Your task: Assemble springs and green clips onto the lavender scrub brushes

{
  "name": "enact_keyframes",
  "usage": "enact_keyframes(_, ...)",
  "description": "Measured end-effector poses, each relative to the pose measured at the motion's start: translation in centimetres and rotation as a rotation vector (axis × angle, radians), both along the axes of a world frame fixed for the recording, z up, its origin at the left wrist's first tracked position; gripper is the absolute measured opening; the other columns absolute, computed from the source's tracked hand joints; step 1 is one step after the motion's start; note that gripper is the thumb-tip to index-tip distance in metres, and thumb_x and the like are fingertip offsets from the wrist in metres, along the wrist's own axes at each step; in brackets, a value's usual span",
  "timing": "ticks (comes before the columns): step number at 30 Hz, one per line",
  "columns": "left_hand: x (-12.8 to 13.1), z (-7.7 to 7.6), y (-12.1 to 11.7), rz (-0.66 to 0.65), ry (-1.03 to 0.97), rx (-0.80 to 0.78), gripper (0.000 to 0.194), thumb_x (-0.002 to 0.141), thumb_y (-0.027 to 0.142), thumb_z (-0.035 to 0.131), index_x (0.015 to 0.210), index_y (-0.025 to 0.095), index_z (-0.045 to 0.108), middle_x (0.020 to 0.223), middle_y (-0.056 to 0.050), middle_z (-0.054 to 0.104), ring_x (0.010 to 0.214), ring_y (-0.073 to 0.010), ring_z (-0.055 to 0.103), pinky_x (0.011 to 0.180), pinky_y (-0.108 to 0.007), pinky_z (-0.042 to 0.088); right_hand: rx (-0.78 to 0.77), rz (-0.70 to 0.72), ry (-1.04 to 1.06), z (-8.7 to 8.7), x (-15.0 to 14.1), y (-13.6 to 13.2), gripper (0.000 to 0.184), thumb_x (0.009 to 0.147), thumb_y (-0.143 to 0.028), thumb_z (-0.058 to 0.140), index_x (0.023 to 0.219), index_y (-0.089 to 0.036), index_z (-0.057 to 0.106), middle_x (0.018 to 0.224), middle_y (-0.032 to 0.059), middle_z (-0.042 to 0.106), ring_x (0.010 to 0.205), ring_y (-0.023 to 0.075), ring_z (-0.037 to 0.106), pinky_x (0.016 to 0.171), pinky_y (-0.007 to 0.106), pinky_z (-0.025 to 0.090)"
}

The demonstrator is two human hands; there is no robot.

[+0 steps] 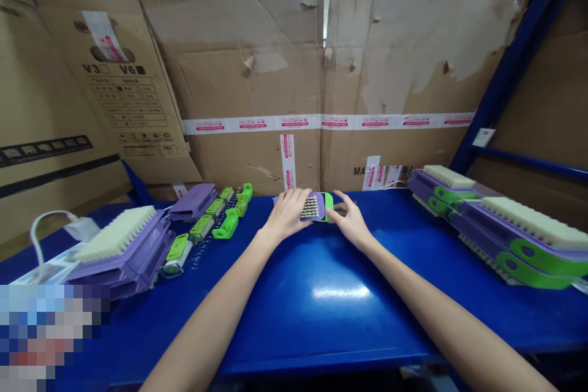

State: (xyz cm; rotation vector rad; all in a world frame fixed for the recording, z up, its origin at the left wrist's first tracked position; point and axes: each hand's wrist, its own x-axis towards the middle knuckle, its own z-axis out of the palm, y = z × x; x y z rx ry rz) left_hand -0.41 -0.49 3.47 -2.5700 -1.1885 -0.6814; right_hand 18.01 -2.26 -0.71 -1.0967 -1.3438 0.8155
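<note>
A small purple brush with pale bristles and a green end piece [316, 206] lies on the blue table [321, 294], far from me near the cardboard wall. My left hand [287, 214] curls over its left side, fingers closed on it. From the right, my right hand [351, 220] pinches the green end with its fingertips. Both arms reach straight out across the table.
At the left lie stacked purple brushes with cream bristles [122, 245], loose green handle parts [215, 214] and springs. More finished brushes [500, 226] are lined up at the right. Cardboard boxes [285, 73] wall off the back, beside a blue rack post [505, 67].
</note>
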Motion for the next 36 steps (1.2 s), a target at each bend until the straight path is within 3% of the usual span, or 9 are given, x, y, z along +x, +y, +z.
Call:
enact_keyframes(5,0.0,-0.5,-0.1,0.01,-0.015,0.057,0.068,0.069,0.033,0.067,0.129,0.018,0.038,0.122,-0.012,0.051,0.11,-0.0293,0.047,0.09,-0.04,0.037,0.107,-0.006,-0.113,0.0,0.1,-0.2,0.068,0.073,-0.039,0.062,0.133,-0.016,0.04,0.088,0.0048,0.063,0.074,0.0166,0.063,0.07,0.032,0.053)
enact_keyframes(10,-0.1,-0.6,-0.2,-0.01,-0.067,0.071,0.064,0.068,0.034,0.066,0.125,0.017,0.042,0.116,-0.011,0.053,0.106,-0.0278,0.049,0.086,-0.037,0.04,0.166,-0.021,-0.121,0.3,-0.1,-0.4,0.069,0.072,-0.039,0.064,0.132,-0.014,0.041,0.082,0.0035,0.062,0.079,0.018,0.062,0.078,0.035,0.052)
enact_keyframes(17,0.2,-0.8,-0.2,0.017,-0.132,0.103,0.061,0.07,0.047,0.064,0.119,0.015,0.044,0.113,-0.011,0.054,0.104,-0.0272,0.049,0.084,-0.038,0.04,0.2,-0.031,-0.087,0.8,-0.7,-1.2,0.069,0.073,-0.041,0.065,0.134,-0.018,0.039,0.088,0.0032,0.06,0.073,0.0163,0.062,0.069,0.032,0.053)
enact_keyframes(20,0.5,-1.0,-0.3,0.033,-0.158,0.127,0.06,0.068,0.043,0.066,0.116,0.015,0.045,0.111,-0.011,0.055,0.102,-0.0271,0.049,0.084,-0.038,0.04,0.248,-0.054,-0.143,0.9,-0.8,-1.5,0.065,0.077,-0.038,0.062,0.135,-0.019,0.039,0.092,0.0048,0.06,0.071,0.015,0.06,0.068,0.03,0.052)
enact_keyframes(24,0.4,-1.2,-0.1,-0.032,-0.205,0.149,0.058,0.064,0.038,0.067,0.113,0.016,0.046,0.108,-0.01,0.056,0.099,-0.026,0.051,0.082,-0.037,0.042,0.315,-0.126,-0.246,0.8,-1.0,-1.7,0.056,0.081,-0.037,0.057,0.133,-0.021,0.043,0.097,0.0071,0.06,0.074,0.0156,0.057,0.068,0.031,0.052)
enact_keyframes(28,0.1,-1.6,0.4,-0.106,-0.251,0.178,0.056,0.063,0.033,0.066,0.112,0.016,0.046,0.106,-0.01,0.056,0.098,-0.0261,0.052,0.083,-0.039,0.044,0.391,-0.106,-0.347,0.4,-1.0,-1.4,0.05,0.082,-0.038,0.056,0.13,-0.022,0.05,0.095,0.0067,0.057,0.073,0.0155,0.055,0.067,0.031,0.051)
enact_keyframes(32,0.2,-1.6,0.7,-0.197,-0.288,0.176,0.07,0.063,0.027,0.067,0.125,0.017,0.037,0.121,-0.013,0.047,0.113,-0.0284,0.047,0.093,-0.042,0.043,0.345,-0.106,-0.343,0.3,-0.8,-1.1,0.052,0.082,-0.041,0.056,0.13,-0.023,0.051,0.101,0.007,0.053,0.077,0.0159,0.058,0.069,0.03,0.052)
enact_keyframes(36,0.5,-1.3,0.5,-0.24,-0.274,0.137,0.067,0.059,0.023,0.068,0.12,0.018,0.042,0.121,-0.013,0.043,0.116,-0.0293,0.046,0.094,-0.042,0.044,0.261,-0.059,-0.391,0.5,-0.6,-1.2,0.054,0.084,-0.044,0.05,0.134,-0.022,0.047,0.107,0.0096,0.055,0.085,0.0195,0.06,0.075,0.035,0.052)
